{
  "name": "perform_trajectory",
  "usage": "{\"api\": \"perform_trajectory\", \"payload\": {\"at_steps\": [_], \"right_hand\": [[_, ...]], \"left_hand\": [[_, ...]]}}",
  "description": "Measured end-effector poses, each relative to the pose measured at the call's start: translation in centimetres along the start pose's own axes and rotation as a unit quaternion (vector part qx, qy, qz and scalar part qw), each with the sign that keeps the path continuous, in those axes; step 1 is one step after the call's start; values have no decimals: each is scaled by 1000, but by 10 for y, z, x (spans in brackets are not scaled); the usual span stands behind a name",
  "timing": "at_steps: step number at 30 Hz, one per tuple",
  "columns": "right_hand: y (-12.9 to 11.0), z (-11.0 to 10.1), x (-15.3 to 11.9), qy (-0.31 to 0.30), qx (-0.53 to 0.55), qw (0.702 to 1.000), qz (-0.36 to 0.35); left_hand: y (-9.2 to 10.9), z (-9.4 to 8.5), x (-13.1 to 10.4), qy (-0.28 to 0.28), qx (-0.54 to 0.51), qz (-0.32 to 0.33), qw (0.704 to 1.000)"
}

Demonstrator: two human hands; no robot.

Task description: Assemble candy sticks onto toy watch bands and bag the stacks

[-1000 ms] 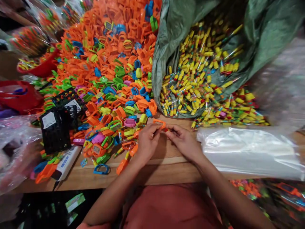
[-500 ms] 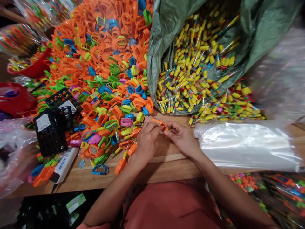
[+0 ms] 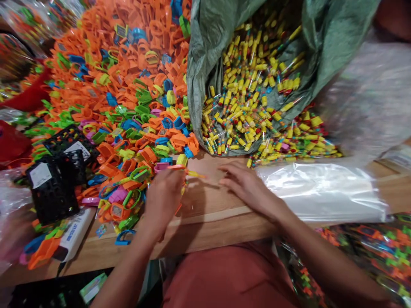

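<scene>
A wooden table [image 3: 224,218] runs beneath the green sack [image 3: 204,77], its bare near strip in front of the sack. Left of the sack spreads a heap of plastic bands [image 3: 128,92], mostly orange. The sack gapes open and holds clear tubes [image 3: 240,113] with yellow caps; more spill past its right side. In front of the sack's right side lies a stack of clear plastic sheeting [image 3: 324,192]. Far left of the sack, a red bowl [image 3: 32,96] contains coloured pieces. The 2 hands are in front of the sack. The right hand [image 3: 245,184] has its fingers spread loosely, holding nothing visible. The left hand [image 3: 165,192], blurred, curls its fingers on an orange band [image 3: 176,167] at their tips; a yellow tube [image 3: 195,174] juts from there toward the right hand.
</scene>
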State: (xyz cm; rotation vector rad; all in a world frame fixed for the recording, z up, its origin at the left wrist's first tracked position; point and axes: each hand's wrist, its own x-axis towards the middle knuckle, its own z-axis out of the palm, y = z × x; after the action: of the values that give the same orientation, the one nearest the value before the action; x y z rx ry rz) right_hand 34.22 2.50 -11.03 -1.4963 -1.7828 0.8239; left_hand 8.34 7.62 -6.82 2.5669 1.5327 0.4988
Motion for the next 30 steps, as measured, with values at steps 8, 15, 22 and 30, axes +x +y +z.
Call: {"api": "perform_trajectory", "payload": {"at_steps": [8, 15, 22, 30], "right_hand": [[46, -31, 3, -3, -386, 922, -21], [53, -21, 6, -13, -376, 925, -54], [42, -12, 4, 46, -282, 957, -39], [8, 14, 13, 69, 77, 994, 25]], "left_hand": [[-17, -11, 45, 38, -35, -71, 996], [-13, 57, 92, -14, -59, 3, 998], [-11, 42, 74, 12, -172, 28, 985], [12, 44, 48, 2, -554, -163, 816]]}}
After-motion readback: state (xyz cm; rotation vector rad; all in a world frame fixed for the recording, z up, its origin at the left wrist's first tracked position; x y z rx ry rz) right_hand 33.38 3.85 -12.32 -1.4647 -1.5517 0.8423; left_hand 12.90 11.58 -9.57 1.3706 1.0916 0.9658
